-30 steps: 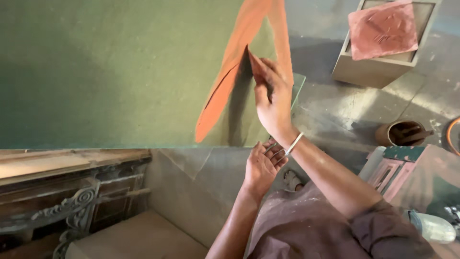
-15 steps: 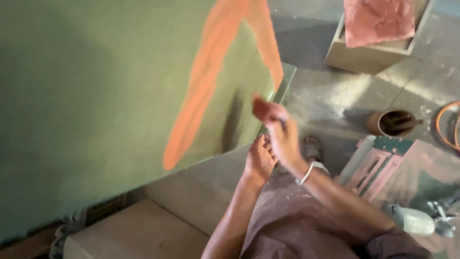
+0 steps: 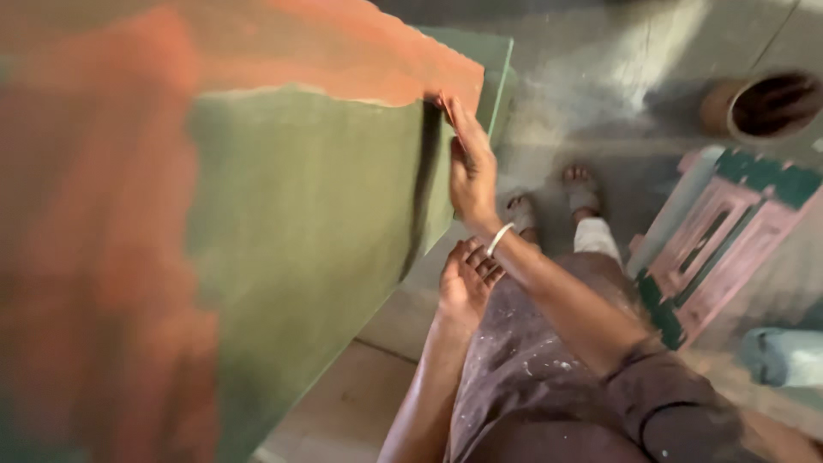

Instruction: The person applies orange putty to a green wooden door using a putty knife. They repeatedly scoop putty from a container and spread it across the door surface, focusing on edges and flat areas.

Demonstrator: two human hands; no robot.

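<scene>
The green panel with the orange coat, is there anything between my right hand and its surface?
Nothing visible. The right hand already lies flat against the green panel, fingertips at the edge of the orange coat. The left hand sits lower, by the panel's bottom edge; whether it touches is unclear.

R hand flat on green panel w/ orange patch; L hand below, fingers curled.

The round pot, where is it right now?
In the head view the round pot sits on the floor at upper right, beyond the pink-and-green frame, right of the green board.
</scene>
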